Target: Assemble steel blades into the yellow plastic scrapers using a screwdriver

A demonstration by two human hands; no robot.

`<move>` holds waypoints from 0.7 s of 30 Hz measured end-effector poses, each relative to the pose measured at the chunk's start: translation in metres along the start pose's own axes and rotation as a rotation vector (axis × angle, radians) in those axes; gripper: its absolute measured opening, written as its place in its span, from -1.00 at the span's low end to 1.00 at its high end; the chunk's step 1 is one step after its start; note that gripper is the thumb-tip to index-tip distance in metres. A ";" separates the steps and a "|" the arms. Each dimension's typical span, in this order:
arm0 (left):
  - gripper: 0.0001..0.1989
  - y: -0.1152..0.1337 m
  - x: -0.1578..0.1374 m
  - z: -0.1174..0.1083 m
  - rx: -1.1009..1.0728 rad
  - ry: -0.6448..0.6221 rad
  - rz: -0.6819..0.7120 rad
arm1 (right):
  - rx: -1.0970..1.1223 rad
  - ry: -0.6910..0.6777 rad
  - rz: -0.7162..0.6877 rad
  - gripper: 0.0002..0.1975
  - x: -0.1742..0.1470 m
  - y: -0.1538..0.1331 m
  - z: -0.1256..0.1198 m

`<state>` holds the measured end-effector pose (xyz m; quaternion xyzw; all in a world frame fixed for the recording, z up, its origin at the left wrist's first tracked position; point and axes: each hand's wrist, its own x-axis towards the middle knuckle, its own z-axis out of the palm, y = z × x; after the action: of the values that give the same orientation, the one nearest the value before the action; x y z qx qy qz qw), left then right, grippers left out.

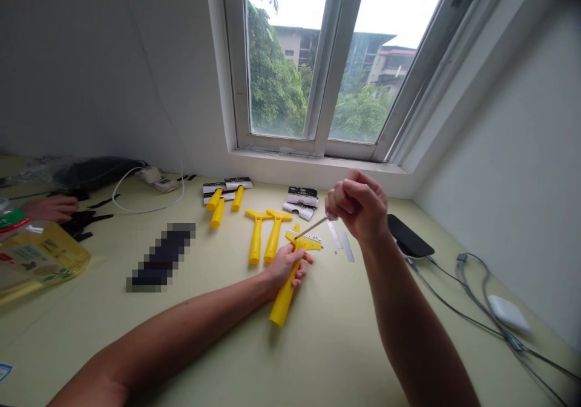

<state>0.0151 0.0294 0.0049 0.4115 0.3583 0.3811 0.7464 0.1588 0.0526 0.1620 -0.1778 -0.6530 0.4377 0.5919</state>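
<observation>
My left hand (287,269) is wrapped round the handle of a yellow scraper (284,301), just under its wide head. A screwdriver (313,228) slants down from my right hand (358,204), which is closed on its grip. The tip of the screwdriver meets the left part of the scraper's head, at or close to a small dark screw. Several small screws or nuts (316,237) lie behind the head. To the right are two flat metal blades, one nearer (348,247) and one farther (334,234). Fingers hide most of the screwdriver's grip.
Two yellow scrapers (255,237) lie left of my hands, with packaged ones (216,212) behind. Black-and-white packets (302,196) sit near the window. A black phone (411,235) and cables (467,304) are at right. An oil bottle (40,261) and another person's hand (51,208) are at left.
</observation>
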 end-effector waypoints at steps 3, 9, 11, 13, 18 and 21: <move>-0.75 0.000 0.001 -0.001 0.000 0.026 0.026 | -0.389 0.037 0.012 -0.78 -0.001 -0.009 -0.015; -0.77 -0.001 -0.005 0.005 0.016 0.053 0.067 | -0.849 0.094 0.131 -0.69 -0.011 -0.038 -0.042; -0.77 -0.001 -0.006 0.006 0.019 0.055 0.071 | -0.773 0.017 0.073 -0.70 -0.014 -0.044 -0.044; -0.76 -0.001 -0.006 0.006 0.028 0.053 0.062 | -0.706 -0.031 0.006 -0.69 -0.014 -0.045 -0.042; -0.77 0.000 -0.005 0.005 0.029 0.076 0.045 | -0.955 0.062 -0.005 -0.73 -0.015 -0.039 -0.031; -0.80 0.001 -0.004 0.004 0.022 0.093 0.041 | -1.263 0.107 0.045 -0.71 -0.017 -0.040 -0.029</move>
<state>0.0169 0.0249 0.0080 0.4089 0.3882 0.4112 0.7163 0.2016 0.0280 0.1805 -0.5283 -0.7509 -0.0292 0.3953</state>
